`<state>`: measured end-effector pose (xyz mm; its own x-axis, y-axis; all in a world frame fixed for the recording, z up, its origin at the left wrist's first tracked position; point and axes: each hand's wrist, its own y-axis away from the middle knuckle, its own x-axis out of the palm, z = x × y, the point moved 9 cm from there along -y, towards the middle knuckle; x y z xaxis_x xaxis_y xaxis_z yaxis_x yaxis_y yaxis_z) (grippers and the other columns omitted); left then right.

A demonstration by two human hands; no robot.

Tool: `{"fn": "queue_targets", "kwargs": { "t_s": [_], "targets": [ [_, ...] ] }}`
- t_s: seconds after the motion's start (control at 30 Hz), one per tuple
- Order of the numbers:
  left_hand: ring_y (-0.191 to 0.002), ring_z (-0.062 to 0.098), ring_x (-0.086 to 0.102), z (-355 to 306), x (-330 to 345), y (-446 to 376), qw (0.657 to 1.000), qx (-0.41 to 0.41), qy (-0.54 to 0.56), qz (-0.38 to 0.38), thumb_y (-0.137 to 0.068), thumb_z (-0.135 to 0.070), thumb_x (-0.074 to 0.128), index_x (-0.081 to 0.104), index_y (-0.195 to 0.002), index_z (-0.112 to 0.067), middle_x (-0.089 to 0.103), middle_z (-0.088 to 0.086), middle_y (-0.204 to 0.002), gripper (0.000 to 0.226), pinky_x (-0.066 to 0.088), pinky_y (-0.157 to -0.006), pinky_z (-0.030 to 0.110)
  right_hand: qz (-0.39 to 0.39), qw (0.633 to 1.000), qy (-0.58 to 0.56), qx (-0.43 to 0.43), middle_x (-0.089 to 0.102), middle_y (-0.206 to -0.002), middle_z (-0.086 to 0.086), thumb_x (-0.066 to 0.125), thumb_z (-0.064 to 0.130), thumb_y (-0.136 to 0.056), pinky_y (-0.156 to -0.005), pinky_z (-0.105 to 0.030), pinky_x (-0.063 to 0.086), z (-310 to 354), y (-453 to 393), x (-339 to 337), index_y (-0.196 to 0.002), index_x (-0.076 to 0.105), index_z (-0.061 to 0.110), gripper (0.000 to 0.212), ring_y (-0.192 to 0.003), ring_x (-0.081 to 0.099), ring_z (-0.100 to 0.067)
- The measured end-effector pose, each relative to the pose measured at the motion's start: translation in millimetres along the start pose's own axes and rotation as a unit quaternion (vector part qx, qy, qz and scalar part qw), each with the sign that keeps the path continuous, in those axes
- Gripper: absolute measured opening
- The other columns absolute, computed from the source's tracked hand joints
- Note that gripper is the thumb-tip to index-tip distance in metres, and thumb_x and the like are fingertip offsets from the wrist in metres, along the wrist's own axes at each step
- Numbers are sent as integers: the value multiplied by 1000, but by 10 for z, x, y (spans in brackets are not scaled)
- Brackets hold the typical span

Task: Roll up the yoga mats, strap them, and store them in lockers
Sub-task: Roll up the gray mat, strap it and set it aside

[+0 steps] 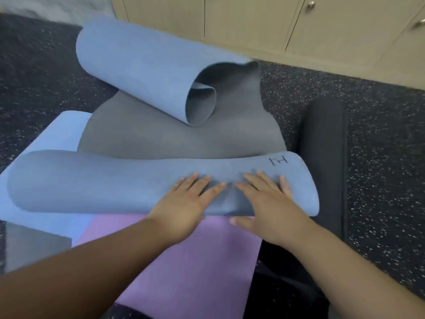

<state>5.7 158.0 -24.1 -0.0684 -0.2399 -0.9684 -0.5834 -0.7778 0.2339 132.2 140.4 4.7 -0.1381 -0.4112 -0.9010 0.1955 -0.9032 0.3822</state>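
- Head view: my left hand (186, 199) and right hand (264, 199) lie flat, fingers straight and spread, palms pressing the near roll of the blue-grey mat (103, 183); nothing is gripped, since flat palms keep the coil tight while pushing it forward.
- Both hands sit toward the roll's right end, near its logo (278, 161); judged cause: that end bulges looser.
- Far end of the mat (138, 63) curls up on its own, toward the lockers (253, 19).
- Pink mat (184, 261) lies on the floor (379, 157) beneath, awaiting rolling.
- Dark mat (324, 162) lies to the right.
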Motion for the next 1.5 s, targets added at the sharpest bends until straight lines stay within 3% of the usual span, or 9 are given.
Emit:
{"fn": "queue_targets", "kwargs": {
  "t_s": [0.13,0.27,0.53,0.9,1.07,1.2,1.3,1.4,1.5],
  "targets": [
    [-146,26,17,108,-89,94,998,-10,-4,-58,-78,-51,70,12,-153,-21,19,4,-158,100,22,-115,38,28,998,57,24,7,-154,8,55,48,-90,-118,-51,0,-128,76,258,-152,6,26,82,-144,5,-16],
    [-148,25,-8,554,208,256,983,-142,-88,74,-76,-69,59,-19,-150,-18,-13,1,-160,119,6,-115,53,0,996,89,31,16,-145,0,57,54,-86,-117,-47,8,-103,63,281,-152,1,23,92,-135,19,-22],
    [-135,22,27,508,302,327,995,-65,-48,55,-74,-62,65,-6,-152,-28,24,-2,-150,111,24,-111,36,-24,996,84,3,7,-155,-5,61,57,-83,-119,-45,0,85,16,308,-139,26,13,80,-146,1,-23],
    [-127,21,37,346,657,784,994,5,-28,108,-89,-48,55,10,-151,-37,32,-4,-144,78,37,-104,35,33,991,116,-62,31,-136,2,59,52,-83,-98,-39,30,285,214,718,-143,23,37,72,-126,32,-22],
    [-72,18,62,274,820,899,995,59,-40,63,-41,-47,87,48,-125,-31,64,-3,-96,94,55,-51,30,55,990,119,-52,32,-133,0,58,45,-85,-96,-42,34,320,243,835,-137,29,35,61,-124,33,-23],
    [-61,16,60,184,987,952,994,80,-36,69,-34,-46,90,51,-115,-35,64,-4,-86,91,49,-41,28,95,988,112,-41,33,-132,-2,62,30,-87,-94,-43,36,330,274,994,-133,32,34,55,-124,34,-25],
    [-68,18,61,113,1041,964,991,69,-16,112,-42,-45,91,46,-118,-37,63,-2,-93,88,50,-45,31,114,990,82,-34,37,-130,-1,66,31,-86,-93,-40,37,319,290,1059,-131,35,34,54,-124,36,-24],
    [-111,25,50,137,943,934,992,39,-40,113,-89,-39,63,23,-140,-42,46,1,-130,66,46,-83,39,123,991,45,-31,40,-125,3,67,41,-83,-92,-37,38,274,292,1041,-125,40,36,50,-120,38,-21],
    [-80,17,61,101,843,971,995,57,-1,84,-64,-51,82,43,-126,-39,61,-4,-100,74,50,-57,31,127,991,26,-33,42,-119,6,68,47,-80,-87,-34,37,256,303,1030,-118,43,38,47,-116,40,-18]
  ]
}}
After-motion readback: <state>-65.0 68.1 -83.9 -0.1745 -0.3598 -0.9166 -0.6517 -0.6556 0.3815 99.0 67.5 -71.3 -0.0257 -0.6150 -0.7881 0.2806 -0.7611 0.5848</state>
